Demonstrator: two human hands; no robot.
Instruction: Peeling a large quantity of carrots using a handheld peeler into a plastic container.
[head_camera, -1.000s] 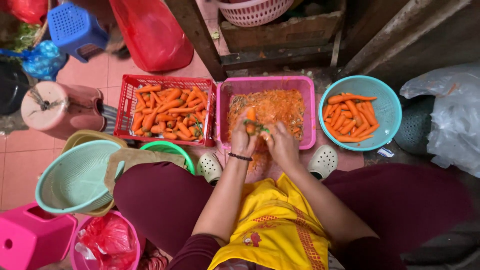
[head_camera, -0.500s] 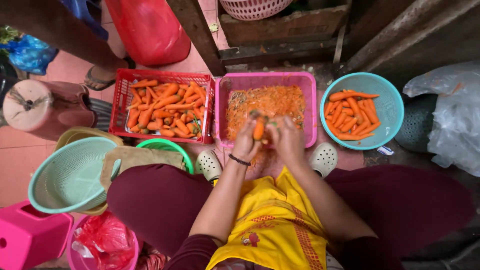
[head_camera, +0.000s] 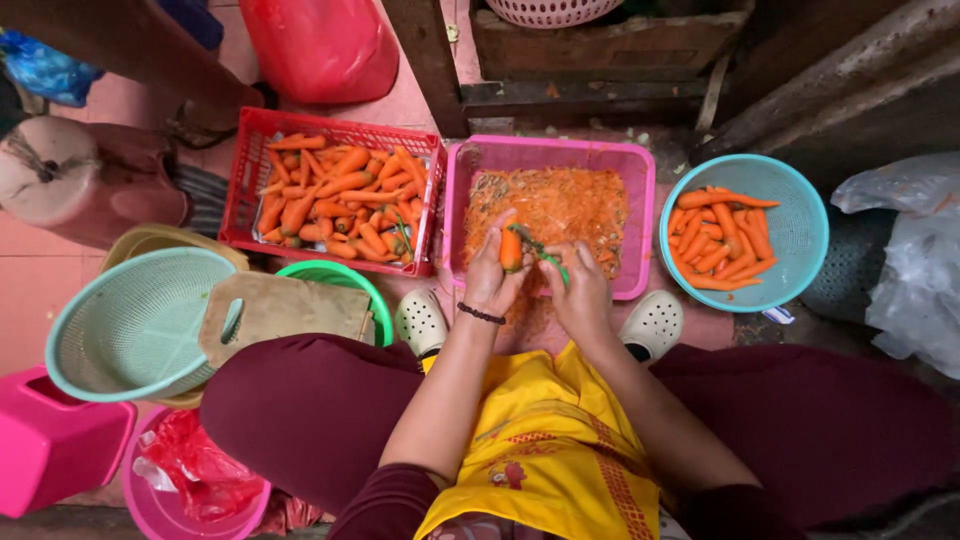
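Peeler (head_camera: 548, 262) mostly hidden by right hand (head_camera: 582, 292), carrot (head_camera: 511, 249) half-covered by left hand (head_camera: 492, 277)

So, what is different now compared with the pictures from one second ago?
The left hand has lifted a carrot up from the peelings in the pink tub and holds it upright. The right hand has come beside it with a green peeler. The red crate, the teal bowl of carrots and the cutting board lie as before.
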